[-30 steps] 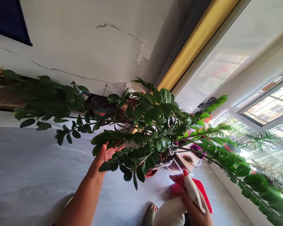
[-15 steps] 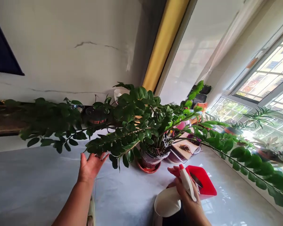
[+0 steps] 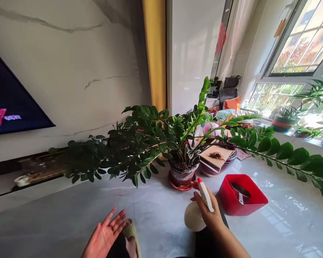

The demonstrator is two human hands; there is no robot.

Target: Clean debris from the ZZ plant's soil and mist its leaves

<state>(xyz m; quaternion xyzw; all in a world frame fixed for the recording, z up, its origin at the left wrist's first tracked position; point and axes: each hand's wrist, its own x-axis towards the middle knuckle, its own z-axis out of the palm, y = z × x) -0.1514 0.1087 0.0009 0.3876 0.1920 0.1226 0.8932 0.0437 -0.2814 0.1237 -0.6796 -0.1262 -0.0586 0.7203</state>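
Note:
A leafy green plant (image 3: 156, 139) grows from a glossy pot (image 3: 183, 174) standing in a red saucer on the grey floor. My right hand (image 3: 211, 215) grips a white spray bottle (image 3: 195, 215) with a white trigger and red nozzle, pointed up toward the pot. Low in the picture, my left hand (image 3: 106, 234) hangs open, palm up, fingers spread, well below the plant's left stems and touching nothing. A long stem (image 3: 282, 154) reaches out to the right.
A red square container (image 3: 242, 195) sits right of the spray bottle. Behind the pot lies a stack of plates with a brown card (image 3: 218, 157). Potted plants (image 3: 285, 120) line the window sill at right. A dark screen (image 3: 13, 104) hangs on the left wall.
My left hand has let go of the leaves and dropped down toward me. The view has swung level, and the spray bottle stays in my right hand.

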